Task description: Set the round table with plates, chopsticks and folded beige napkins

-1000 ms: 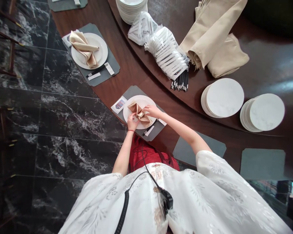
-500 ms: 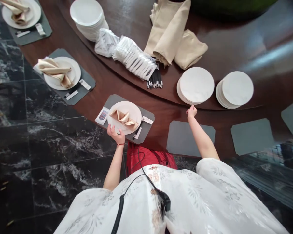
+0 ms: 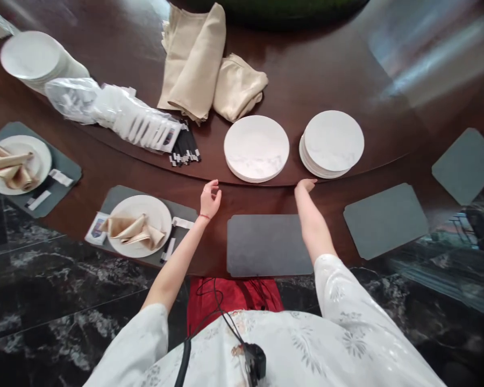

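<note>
My left hand (image 3: 211,199), a red band at its wrist, hovers over the table edge with fingers loosely curled and apart, holding nothing. Ahead and to its right is a low stack of white plates (image 3: 256,148). My right hand (image 3: 306,185) is at the near rim of the other plate stack (image 3: 333,142); its fingers are partly hidden, and I cannot tell whether they touch the rim. Below the hands lies a bare grey placemat (image 3: 266,244). Left of my forearm, a white plate (image 3: 161,212) carries a folded beige napkin (image 3: 133,231) on its own placemat.
On the raised round top are beige cloth napkins (image 3: 197,64), plastic-wrapped white packets (image 3: 141,121), black chopsticks (image 3: 186,144) and a taller plate stack (image 3: 34,56). More grey placemats (image 3: 387,220) follow the table edge on the right. A red chair (image 3: 234,298) stands in front of me.
My view has shifted right along the table. The left hand has left the plate with the folded napkin and moved right. The right hand has gone from the nearer plate stack to the farther-right one.
</note>
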Demonstrator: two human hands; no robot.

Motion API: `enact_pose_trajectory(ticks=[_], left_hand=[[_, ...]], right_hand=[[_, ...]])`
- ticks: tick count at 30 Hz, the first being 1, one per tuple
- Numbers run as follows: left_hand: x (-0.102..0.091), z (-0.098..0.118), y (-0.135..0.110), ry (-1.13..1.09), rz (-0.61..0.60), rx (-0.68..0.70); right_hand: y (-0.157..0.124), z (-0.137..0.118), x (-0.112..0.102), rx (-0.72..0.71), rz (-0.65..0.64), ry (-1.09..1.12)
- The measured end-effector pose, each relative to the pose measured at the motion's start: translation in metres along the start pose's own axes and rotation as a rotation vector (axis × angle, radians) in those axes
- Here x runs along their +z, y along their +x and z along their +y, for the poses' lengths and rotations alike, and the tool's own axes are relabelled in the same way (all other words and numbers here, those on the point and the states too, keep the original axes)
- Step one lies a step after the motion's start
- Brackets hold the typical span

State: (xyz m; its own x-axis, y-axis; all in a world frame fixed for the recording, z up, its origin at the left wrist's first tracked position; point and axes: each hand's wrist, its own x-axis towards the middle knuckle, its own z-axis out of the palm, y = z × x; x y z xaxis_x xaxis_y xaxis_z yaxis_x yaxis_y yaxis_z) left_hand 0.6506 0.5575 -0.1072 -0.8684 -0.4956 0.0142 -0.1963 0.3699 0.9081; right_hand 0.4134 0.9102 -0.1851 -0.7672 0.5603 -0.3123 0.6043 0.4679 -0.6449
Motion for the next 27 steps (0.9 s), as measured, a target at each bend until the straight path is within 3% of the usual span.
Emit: enact_pose_trajectory(ticks=[3, 5, 7, 9, 13, 17, 21, 23, 27], left_hand=[[0.070, 0.006, 0.045, -0.105, 0.099, -0.304], [0.102, 0.007, 0.064, -0.099, 0.162, -0.442], [0.118, 0.008, 0.074, -0.065, 0.199, -0.493], [0.123, 0.008, 0.077, -0.056, 0.212, -0.483], [0.116, 0.011, 0.066, -0.198, 0.185, -0.516], [0.105, 0.019, 0.034, -0.454, 0.225, -0.656], [0.075, 0.031, -0.023, -0.658, 0.183, -0.639], [0.051, 0.034, -0.062, -0.721, 0.130, -0.618], [-0.002, 0.028, -0.158, -0.795, 0.035, -0.646]], right_hand=[[-0.005, 0.012, 0.004, 0.361, 0.174, -0.161], [-0.009, 0.021, 0.001, 0.409, 0.091, -0.161], [-0.012, 0.027, -0.004, 0.387, -0.038, -0.112], [-0.013, 0.031, -0.009, 0.440, 0.020, -0.095], [-0.007, 0.031, -0.015, 0.615, 0.350, -0.091], [0.002, 0.031, -0.025, 0.594, 0.321, -0.168], [0.014, 0.032, -0.046, 0.560, 0.287, -0.118], [0.026, 0.034, -0.064, 0.562, 0.203, -0.016], [0.045, 0.050, -0.112, 0.519, -0.217, 0.063]])
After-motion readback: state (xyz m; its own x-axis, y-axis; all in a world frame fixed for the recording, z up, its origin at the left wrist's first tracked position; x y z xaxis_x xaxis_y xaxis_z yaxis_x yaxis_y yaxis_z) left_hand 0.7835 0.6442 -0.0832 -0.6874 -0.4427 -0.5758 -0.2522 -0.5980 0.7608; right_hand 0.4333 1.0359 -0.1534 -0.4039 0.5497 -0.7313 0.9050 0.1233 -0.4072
